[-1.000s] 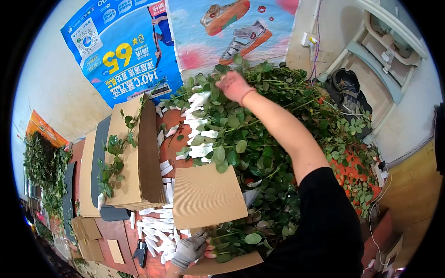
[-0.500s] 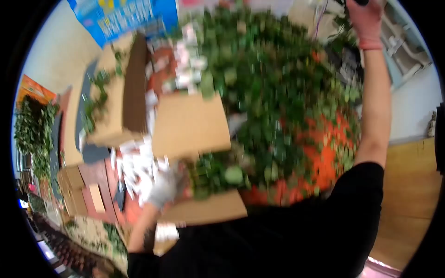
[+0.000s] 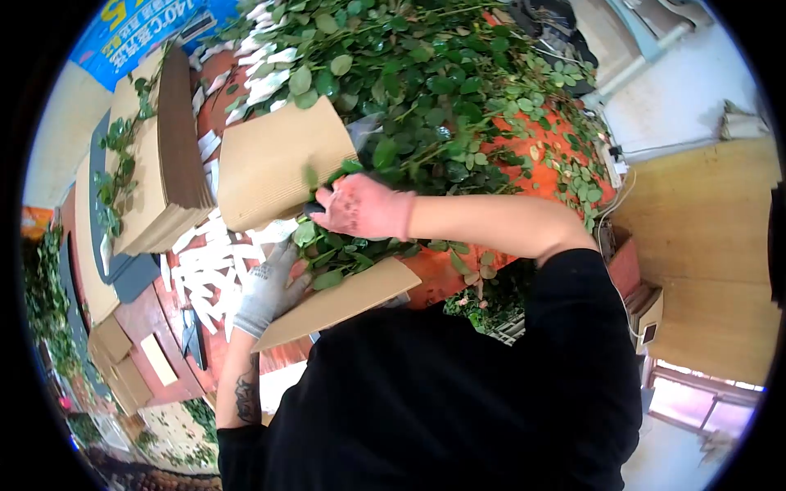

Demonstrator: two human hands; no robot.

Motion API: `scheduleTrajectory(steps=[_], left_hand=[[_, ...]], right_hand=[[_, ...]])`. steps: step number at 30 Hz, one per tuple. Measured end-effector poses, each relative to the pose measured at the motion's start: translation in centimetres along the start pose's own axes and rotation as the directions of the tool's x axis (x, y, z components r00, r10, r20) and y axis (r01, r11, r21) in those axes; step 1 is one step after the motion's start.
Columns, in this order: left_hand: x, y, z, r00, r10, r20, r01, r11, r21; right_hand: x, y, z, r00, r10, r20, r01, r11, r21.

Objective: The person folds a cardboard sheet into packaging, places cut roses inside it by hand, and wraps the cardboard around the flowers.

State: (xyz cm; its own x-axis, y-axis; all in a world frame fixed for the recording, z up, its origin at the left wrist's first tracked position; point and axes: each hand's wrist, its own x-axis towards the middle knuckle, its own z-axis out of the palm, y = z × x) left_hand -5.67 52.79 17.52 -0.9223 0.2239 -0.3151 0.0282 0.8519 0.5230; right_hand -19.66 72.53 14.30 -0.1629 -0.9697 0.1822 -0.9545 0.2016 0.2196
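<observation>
My left hand (image 3: 268, 290), in a pale grey glove, rests at the left end of a leafy bunch of stems (image 3: 348, 255). Its fingers are stretched out, with the thumb apart. The bunch lies between an upper cardboard flap (image 3: 282, 168) and a lower cardboard flap (image 3: 344, 304). My right hand (image 3: 360, 209), in a pink glove, is over the bunch beside the upper flap's lower right corner. Its fingers are curled, and something dark at the fingertips is too unclear to name.
A large heap of leafy stems (image 3: 442, 90) spreads over the orange tabletop (image 3: 536, 168). White slips (image 3: 205, 274) lie scattered at left, near a dark tool (image 3: 193, 337). Stacked cardboard (image 3: 168, 155) stands behind them, below a blue printed bag (image 3: 147, 33).
My right hand has come down from the far upper right to the leafy bunch. My left hand stays by the bunch's left end. The view has shifted and become sharper.
</observation>
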Motion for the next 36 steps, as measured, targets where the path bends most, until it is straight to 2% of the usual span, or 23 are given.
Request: scheduleTrajectory(steps=[1, 2, 3, 4, 6, 8, 10, 12, 14, 16, 18, 19, 20, 22, 25, 28, 29, 31, 33, 34, 35, 36], left_hand=[[0.0, -0.4, 0.3, 1.0, -0.01, 0.02, 0.01, 1.0, 0.028], [0.1, -0.8, 0.7, 1.0, 0.002, 0.011, -0.002, 0.999, 0.037], [0.2, -1.2, 1.1, 0.997, 0.073, -0.041, -0.07, 0.995, 0.071], [0.1, -1.7, 1.3, 0.986, 0.139, -0.087, -0.129, 0.986, 0.104], [-0.1, -1.8, 1.2, 0.995, 0.093, -0.045, -0.089, 0.992, 0.087], [0.0, -2.1, 1.5, 0.989, 0.126, -0.073, -0.11, 0.976, 0.188], [0.0, -1.5, 0.8, 0.995, 0.088, -0.042, -0.081, 0.984, 0.158], [0.5, -0.9, 0.9, 1.0, 0.023, -0.01, -0.022, 0.993, 0.12], [0.0, -2.3, 1.6, 0.979, 0.165, -0.123, -0.147, 0.979, 0.141], [-0.4, -2.2, 2.0, 0.971, 0.147, -0.19, -0.128, 0.986, 0.109], [-0.7, -1.4, 1.0, 0.993, 0.097, -0.06, -0.089, 0.988, 0.123], [-1.0, -1.4, 0.9, 0.995, 0.066, -0.068, -0.058, 0.992, 0.111], [-1.0, -1.3, 0.9, 0.997, 0.058, -0.042, -0.053, 0.992, 0.118], [-1.2, -1.6, 0.9, 0.998, 0.062, -0.011, -0.06, 0.991, 0.123], [-0.5, -1.2, 0.4, 0.999, 0.054, 0.003, -0.054, 0.994, 0.097], [-0.7, -1.5, 0.8, 0.999, 0.042, -0.004, -0.042, 0.994, 0.102], [-0.7, -1.6, 0.8, 0.999, 0.042, -0.025, -0.041, 0.997, 0.065], [-0.7, -2.0, 1.0, 0.998, 0.056, -0.028, -0.055, 0.998, 0.036], [-0.4, -2.9, 1.1, 0.986, 0.091, -0.137, -0.104, 0.991, -0.087], [-0.5, -3.4, 1.2, 0.987, 0.108, -0.123, -0.118, 0.99, -0.075], [-0.6, -4.2, 1.1, 0.945, 0.061, -0.322, -0.103, 0.988, -0.115], [-0.3, -4.9, 1.0, 0.863, 0.006, -0.505, -0.099, 0.983, -0.156]], right_hand=[[0.2, -0.2, 0.1, 0.999, -0.002, 0.035, 0.003, 1.0, -0.009], [0.3, -0.3, -0.9, 0.98, 0.022, 0.198, -0.027, 0.999, 0.024], [0.2, -0.5, -1.0, 0.958, 0.04, 0.283, -0.06, 0.996, 0.063], [0.3, -0.5, -1.4, 0.959, 0.039, 0.28, -0.058, 0.997, 0.06], [0.3, -0.6, -2.5, 0.925, 0.071, 0.374, -0.102, 0.993, 0.064], [0.1, -1.0, -2.3, 0.939, 0.06, 0.339, -0.097, 0.991, 0.092], [0.4, -1.8, -3.5, 0.987, 0.075, 0.141, -0.085, 0.994, 0.064], [0.2, -2.1, -3.0, 0.995, 0.063, 0.08, -0.071, 0.993, 0.094], [-0.2, -2.1, -0.3, 0.985, 0.066, 0.162, -0.048, 0.992, -0.114], [0.1, -2.5, 3.4, 0.981, 0.032, 0.192, 0.026, 0.956, -0.293], [0.6, -2.4, 4.8, 0.977, 0.038, 0.209, 0.062, 0.892, -0.448], [0.9, -2.4, 4.8, 0.976, 0.038, 0.214, 0.075, 0.865, -0.497], [1.1, -1.9, 3.3, 0.99, -0.003, 0.141, 0.05, 0.942, -0.332], [1.3, -2.1, 2.8, 0.997, -0.018, 0.072, 0.029, 0.987, -0.157], [0.8, -1.4, 4.2, 0.999, -0.002, 0.05, 0.01, 0.986, -0.165], [0.4, -1.8, 6.4, 0.976, 0.054, 0.21, -0.005, 0.973, -0.229], [0.8, -1.8, 5.9, 0.976, 0.062, 0.209, -0.011, 0.972, -0.233], [1.2, -2.1, 4.8, 0.986, 0.015, 0.163, -0.022, 0.999, 0.043], [1.8, -2.3, 3.8, 0.984, 0.031, 0.177, -0.037, 0.999, 0.029], [1.9, -2.3, 3.5, 0.982, 0.023, 0.189, -0.027, 0.999, 0.018], [1.9, -2.3, 3.4, 0.981, 0.038, 0.193, -0.043, 0.999, 0.022], [1.8, -2.1, 3.7, 0.98, 0.067, 0.188, -0.072, 0.997, 0.019]])
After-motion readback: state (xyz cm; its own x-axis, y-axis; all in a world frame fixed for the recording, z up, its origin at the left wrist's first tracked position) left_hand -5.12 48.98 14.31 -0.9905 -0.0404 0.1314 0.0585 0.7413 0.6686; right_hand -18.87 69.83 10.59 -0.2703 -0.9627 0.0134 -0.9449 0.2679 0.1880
